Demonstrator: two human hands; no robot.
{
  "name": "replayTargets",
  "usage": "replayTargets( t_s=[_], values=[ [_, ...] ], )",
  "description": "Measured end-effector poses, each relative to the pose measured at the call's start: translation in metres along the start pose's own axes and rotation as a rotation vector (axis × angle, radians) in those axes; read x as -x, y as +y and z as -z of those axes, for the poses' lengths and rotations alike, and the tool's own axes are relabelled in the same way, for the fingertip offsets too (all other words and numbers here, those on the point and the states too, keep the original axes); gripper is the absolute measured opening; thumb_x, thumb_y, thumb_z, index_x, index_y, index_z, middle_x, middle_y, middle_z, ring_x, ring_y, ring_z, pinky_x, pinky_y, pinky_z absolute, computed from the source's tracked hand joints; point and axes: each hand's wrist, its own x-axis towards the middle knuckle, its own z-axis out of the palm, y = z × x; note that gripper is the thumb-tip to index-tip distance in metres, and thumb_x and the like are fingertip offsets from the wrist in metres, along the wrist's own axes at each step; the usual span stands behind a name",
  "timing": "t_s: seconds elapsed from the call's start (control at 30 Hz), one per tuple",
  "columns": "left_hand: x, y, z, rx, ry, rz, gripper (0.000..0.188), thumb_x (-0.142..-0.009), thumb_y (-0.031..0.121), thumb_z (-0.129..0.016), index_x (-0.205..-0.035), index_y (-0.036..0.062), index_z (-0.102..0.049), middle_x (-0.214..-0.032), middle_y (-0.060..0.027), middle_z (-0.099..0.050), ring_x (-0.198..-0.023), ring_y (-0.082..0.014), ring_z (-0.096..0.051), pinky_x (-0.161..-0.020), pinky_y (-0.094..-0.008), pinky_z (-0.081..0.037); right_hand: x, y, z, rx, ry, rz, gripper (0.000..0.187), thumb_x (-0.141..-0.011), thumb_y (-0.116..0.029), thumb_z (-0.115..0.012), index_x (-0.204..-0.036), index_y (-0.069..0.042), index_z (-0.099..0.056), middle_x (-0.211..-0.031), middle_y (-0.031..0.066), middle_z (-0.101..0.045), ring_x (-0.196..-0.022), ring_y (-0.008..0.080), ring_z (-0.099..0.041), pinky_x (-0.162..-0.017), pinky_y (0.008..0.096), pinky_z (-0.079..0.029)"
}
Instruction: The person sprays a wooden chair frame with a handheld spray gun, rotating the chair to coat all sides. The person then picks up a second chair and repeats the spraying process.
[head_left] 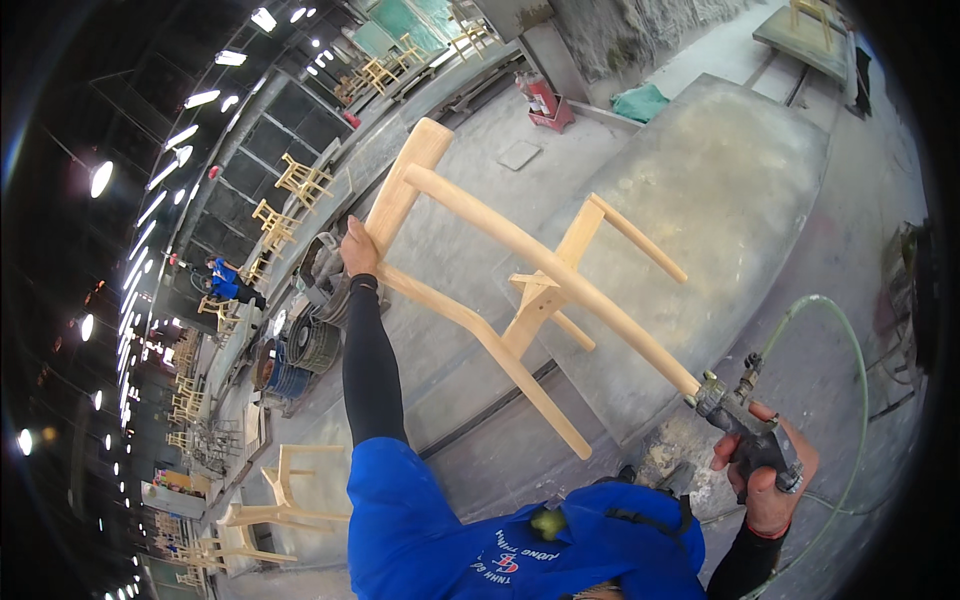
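My left hand is closed around the broad top rail of a bare, pale wooden chair frame. The frame is held up and tilted, its legs pointing away to the right and down. In my right hand is a dark metal spray gun, with my fingers wrapped round its grip. The gun's nozzle overlaps the end of one long leg; whether they touch I cannot tell. A pale green hose curves from the gun down past my right forearm.
A wide, dusty flat platform lies beyond the chair frame. Behind stand a red fire extinguisher and a green cloth. More chair frames stand at left, near drum-like containers. Farther off is a person in blue.
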Motion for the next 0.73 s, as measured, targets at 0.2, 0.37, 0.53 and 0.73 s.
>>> replayTargets(
  t_s=[0.2, 0.37, 0.53, 0.73],
  values=[
    [0.0, -0.004, 0.005, -0.005, -0.111, 0.005, 0.075, -0.107, 0.059, -0.037, -0.1, -0.0068, -0.071, -0.093, -0.0365, -0.067, -0.096, -0.0542, -0.065, -0.083, -0.0558, -0.048, -0.011, -0.005, -0.008, -0.029, -0.008, 0.038, 0.093, -0.082, -0.067, -0.078, -0.132, 0.01, -0.062, -0.081, 0.0174, -0.073, -0.066, 0.0195, -0.07, -0.053, 0.0278, -0.049],
    [0.003, 0.004, 0.018, 0.06, -0.201, -0.052, 0.076, -0.106, 0.061, -0.038, -0.103, -0.0074, -0.071, -0.096, -0.0368, -0.067, -0.098, -0.0543, -0.065, -0.085, -0.0534, -0.049, -0.02, 0.003, -0.014, 0.034, -0.012, 0.011, 0.096, -0.081, -0.067, -0.079, -0.135, 0.01, -0.061, -0.083, 0.0177, -0.073, -0.07, 0.0194, -0.07, -0.057, 0.0296, -0.05],
    [0.009, 0.016, 0.027, -0.033, -0.263, -0.064, 0.081, -0.107, 0.064, -0.032, -0.104, -0.0073, -0.071, -0.1, -0.0375, -0.067, -0.103, -0.0553, -0.064, -0.089, -0.0551, -0.048, -0.014, 0.0, -0.029, -0.008, 0.037, 0.085, 0.096, -0.081, -0.069, -0.079, -0.135, 0.009, -0.061, -0.083, 0.0164, -0.073, -0.067, 0.017, -0.067, -0.057, 0.0273, -0.048],
    [0.015, 0.031, 0.016, -0.126, -0.297, -0.048, 0.083, -0.107, 0.064, -0.028, -0.106, -0.0055, -0.074, -0.099, -0.0373, -0.068, -0.106, -0.0555, -0.063, -0.094, -0.057, -0.047, -0.026, 0.005, -0.023, 0.051, 0.021, 0.152, 0.091, -0.085, -0.065, -0.078, -0.139, 0.006, -0.059, -0.082, 0.015, -0.073, -0.066, 0.0176, -0.066, -0.055, 0.0278, -0.046]
  ],
)
